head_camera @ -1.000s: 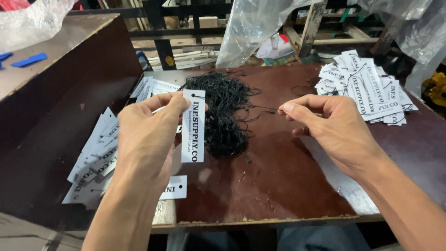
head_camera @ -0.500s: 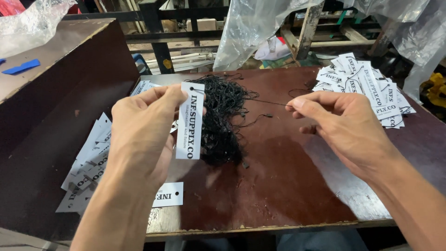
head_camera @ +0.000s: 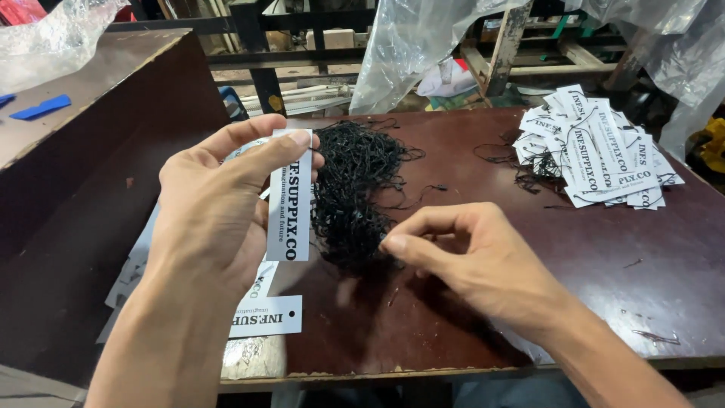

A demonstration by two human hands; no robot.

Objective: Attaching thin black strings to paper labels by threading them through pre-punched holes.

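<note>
Far left: dark wooden box point(head_camera: 91, 151) with blue plastic pieces point(head_camera: 41, 107) on top, crumpled clear plastic point(head_camera: 53, 38) behind it.

Left hand point(head_camera: 219, 204) is raised above the table's left edge, pinching a long white paper tag point(head_camera: 291, 198) upright between thumb and fingertips; black print runs down its length. Below that hand, loose white tags point(head_camera: 264, 317) lie flat on the table, partly hidden by the forearm; one shows a punched hole.

Centre: tangled pile of black strings point(head_camera: 351, 193) sits on the dark brown table point(head_camera: 453, 317), just right of the held tag, touching or nearly so — can't tell which.

Right hand point(head_camera: 468, 261) is low over the table, thumb and forefinger pressed together at the pile's lower right edge. Looks like a pinch on a string, but the strand itself is too thin to confirm.

Far right: stack of white tags point(head_camera: 596, 147) with black strings already attached, well apart from both hands. Clear plastic sheeting point(head_camera: 423, 45) hangs behind the table.
</note>
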